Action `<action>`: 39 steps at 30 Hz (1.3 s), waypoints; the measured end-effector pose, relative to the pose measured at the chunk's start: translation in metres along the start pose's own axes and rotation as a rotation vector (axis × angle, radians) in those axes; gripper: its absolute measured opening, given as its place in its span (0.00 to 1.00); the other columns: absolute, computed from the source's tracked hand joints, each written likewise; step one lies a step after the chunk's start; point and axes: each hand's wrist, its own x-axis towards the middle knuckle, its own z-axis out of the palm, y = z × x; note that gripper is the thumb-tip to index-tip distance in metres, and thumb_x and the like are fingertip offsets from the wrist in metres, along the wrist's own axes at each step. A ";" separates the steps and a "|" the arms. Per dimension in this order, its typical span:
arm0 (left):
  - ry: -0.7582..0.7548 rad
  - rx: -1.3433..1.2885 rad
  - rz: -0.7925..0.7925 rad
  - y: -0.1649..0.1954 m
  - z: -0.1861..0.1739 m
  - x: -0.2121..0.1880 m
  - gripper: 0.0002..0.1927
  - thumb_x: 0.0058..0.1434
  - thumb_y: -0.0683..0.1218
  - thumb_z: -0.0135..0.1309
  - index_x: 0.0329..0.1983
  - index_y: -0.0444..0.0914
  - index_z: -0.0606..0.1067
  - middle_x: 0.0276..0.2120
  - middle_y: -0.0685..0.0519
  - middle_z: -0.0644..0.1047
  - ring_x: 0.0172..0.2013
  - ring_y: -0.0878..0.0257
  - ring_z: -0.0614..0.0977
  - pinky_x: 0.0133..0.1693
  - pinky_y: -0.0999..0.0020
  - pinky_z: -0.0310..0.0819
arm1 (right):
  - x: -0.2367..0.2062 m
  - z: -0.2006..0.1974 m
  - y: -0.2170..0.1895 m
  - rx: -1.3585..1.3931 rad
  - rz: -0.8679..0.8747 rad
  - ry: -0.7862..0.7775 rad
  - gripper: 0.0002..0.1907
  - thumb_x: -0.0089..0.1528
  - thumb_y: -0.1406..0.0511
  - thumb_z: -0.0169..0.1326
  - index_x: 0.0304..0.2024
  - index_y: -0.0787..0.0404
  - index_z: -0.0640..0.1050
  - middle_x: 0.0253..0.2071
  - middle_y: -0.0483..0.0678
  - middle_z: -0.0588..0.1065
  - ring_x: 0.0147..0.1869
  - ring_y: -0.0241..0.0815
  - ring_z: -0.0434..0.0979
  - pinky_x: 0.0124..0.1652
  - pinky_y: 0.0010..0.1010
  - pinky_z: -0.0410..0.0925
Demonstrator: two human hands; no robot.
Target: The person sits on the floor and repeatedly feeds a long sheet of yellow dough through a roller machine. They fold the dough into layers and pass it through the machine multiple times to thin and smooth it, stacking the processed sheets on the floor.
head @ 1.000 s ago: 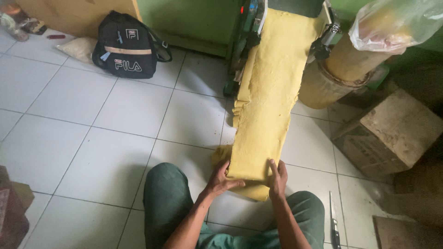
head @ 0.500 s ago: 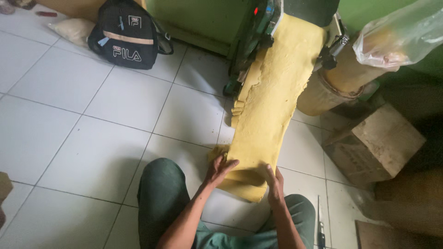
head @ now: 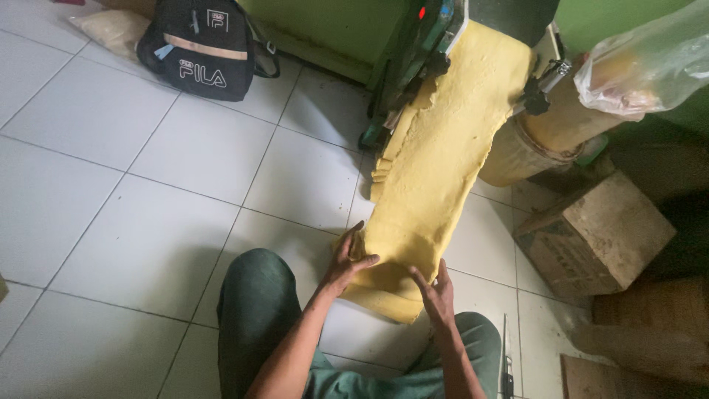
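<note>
Where fingers (head: 354, 247) press: dough sheet (head: 436, 170) beneath.

The dough sheet (head: 436, 170) is a long, wide, pale-yellow strip with ragged edges and a rough surface. It slopes down from the green machine (head: 413, 52) at the top to the tiled floor (head: 148, 222). Its lower end lies folded over itself in thick layers between the knees, with both hands resting on it.
</note>
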 end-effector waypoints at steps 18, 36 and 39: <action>0.029 -0.001 0.008 -0.027 -0.002 0.003 0.34 0.52 0.48 0.69 0.62 0.39 0.70 0.56 0.50 0.76 0.55 0.61 0.77 0.55 0.66 0.72 | 0.065 -0.007 0.029 0.195 -0.008 -0.129 0.41 0.61 0.54 0.57 0.71 0.59 0.58 0.64 0.53 0.68 0.66 0.48 0.69 0.61 0.40 0.65; -0.041 -0.202 -0.228 -0.030 -0.004 -0.017 0.27 0.60 0.48 0.58 0.63 0.37 0.72 0.52 0.51 0.80 0.50 0.62 0.80 0.53 0.66 0.74 | 0.022 -0.013 0.050 0.294 0.179 -0.066 0.24 0.61 0.58 0.61 0.50 0.74 0.79 0.41 0.54 0.82 0.40 0.43 0.82 0.43 0.36 0.75; -0.033 -0.185 -0.200 -0.032 -0.003 -0.019 0.27 0.61 0.48 0.57 0.63 0.37 0.73 0.52 0.52 0.81 0.50 0.63 0.80 0.53 0.66 0.74 | 0.019 -0.010 0.053 0.278 0.153 -0.069 0.22 0.62 0.58 0.60 0.47 0.73 0.81 0.39 0.54 0.82 0.39 0.41 0.82 0.42 0.34 0.74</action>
